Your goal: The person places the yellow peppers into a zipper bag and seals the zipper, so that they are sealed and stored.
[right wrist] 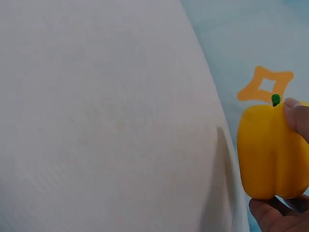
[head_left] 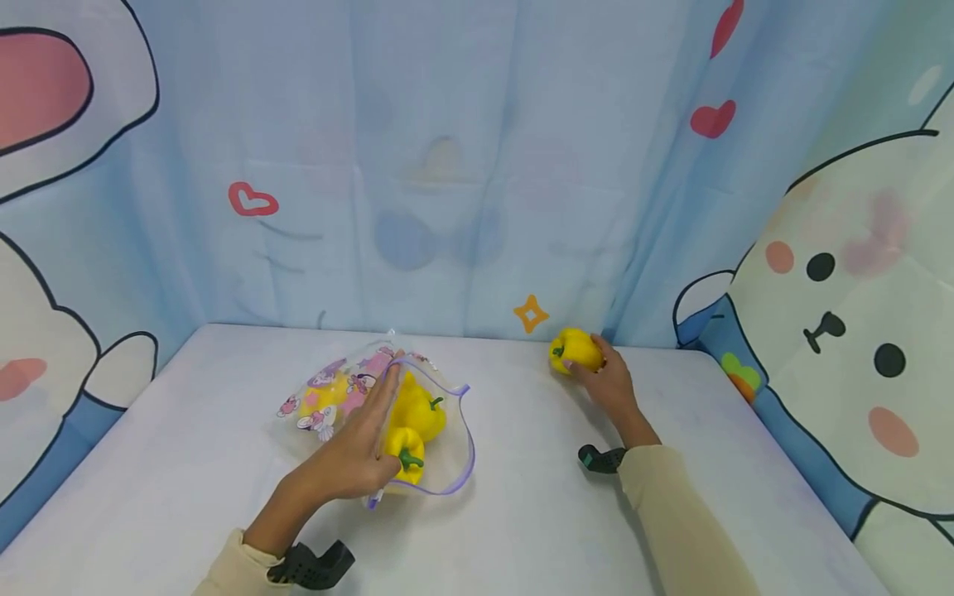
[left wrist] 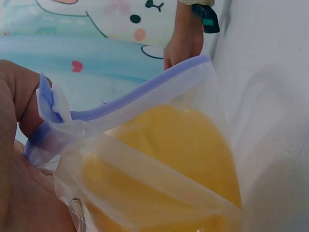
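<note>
Near the desk's (head_left: 522,497) far edge, the right hand (head_left: 611,386) grips a glossy yellow, green-stemmed bell pepper (right wrist: 260,150); the left hand (head_left: 352,451), fingers straight, touches a purple-rimmed printed bag (head_left: 363,383).

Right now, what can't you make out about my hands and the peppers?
- Head view: the left hand and the printed bag partly hide the bagged peppers.
- Left wrist view: the cloudy bag blurs their outlines.
- Right wrist view: the right edge cuts off part of the held pepper and most of the right hand.
</note>
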Action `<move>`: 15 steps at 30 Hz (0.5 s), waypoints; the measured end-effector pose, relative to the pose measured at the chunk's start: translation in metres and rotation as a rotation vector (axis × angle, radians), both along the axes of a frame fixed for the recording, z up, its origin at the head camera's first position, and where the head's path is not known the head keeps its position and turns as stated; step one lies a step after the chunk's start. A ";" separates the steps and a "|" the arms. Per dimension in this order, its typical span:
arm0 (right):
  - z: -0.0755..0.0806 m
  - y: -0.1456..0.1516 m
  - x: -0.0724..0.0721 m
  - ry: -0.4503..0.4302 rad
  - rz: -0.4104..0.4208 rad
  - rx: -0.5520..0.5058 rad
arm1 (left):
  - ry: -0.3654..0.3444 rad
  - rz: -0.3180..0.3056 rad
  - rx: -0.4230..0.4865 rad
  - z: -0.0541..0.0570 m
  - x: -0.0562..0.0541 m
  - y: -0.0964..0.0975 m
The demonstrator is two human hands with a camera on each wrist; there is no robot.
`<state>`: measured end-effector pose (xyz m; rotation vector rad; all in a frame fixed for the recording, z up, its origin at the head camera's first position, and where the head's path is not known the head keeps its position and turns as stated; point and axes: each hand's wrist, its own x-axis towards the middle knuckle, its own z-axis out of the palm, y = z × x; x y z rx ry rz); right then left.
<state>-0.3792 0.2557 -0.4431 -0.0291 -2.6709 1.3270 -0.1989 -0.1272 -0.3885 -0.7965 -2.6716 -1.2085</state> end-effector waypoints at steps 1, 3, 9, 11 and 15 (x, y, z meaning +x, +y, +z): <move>0.001 -0.001 0.002 0.019 0.012 0.004 | -0.001 0.000 -0.001 0.000 0.000 0.000; 0.003 -0.005 0.006 0.061 0.042 0.011 | 0.005 0.004 -0.009 0.000 0.000 0.001; 0.015 -0.017 0.018 0.140 0.132 -0.022 | 0.035 0.016 -0.016 0.000 0.000 0.001; 0.018 -0.020 0.023 0.150 0.154 -0.031 | 0.037 0.016 -0.010 -0.001 0.000 0.002; 0.024 -0.026 0.035 0.173 0.205 -0.047 | 0.023 0.013 -0.009 -0.002 0.001 0.002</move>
